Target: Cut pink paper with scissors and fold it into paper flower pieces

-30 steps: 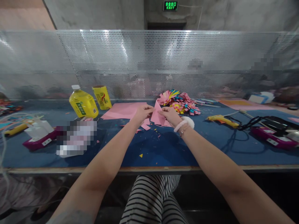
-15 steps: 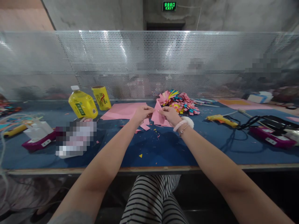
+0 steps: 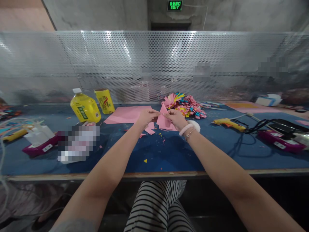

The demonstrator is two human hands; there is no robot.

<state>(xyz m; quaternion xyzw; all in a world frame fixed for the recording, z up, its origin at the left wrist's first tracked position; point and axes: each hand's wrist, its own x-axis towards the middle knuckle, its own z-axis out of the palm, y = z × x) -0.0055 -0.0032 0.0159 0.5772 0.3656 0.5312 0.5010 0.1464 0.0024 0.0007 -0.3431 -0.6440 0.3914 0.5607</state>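
A folded pink paper triangle (image 3: 163, 120) is held upright between both hands above the blue table (image 3: 169, 154). My left hand (image 3: 147, 116) pinches its left edge. My right hand (image 3: 176, 118), with a white scrunchie and a bracelet at the wrist, pinches its right edge near the top. Flat pink paper sheets (image 3: 127, 114) lie just behind my left hand. Small pink offcuts (image 3: 150, 130) lie under the hands.
A pile of coloured paper flowers (image 3: 185, 104) sits behind my right hand. At left stand a yellow bottle (image 3: 85, 108) and a yellow can (image 3: 104, 101). A yellow glue gun (image 3: 227, 123) with black cables lies at right. A perforated metal screen (image 3: 154, 64) closes the back.
Both hands keep their grip on the pink triangle and have barely shifted. The view has tilted slightly.
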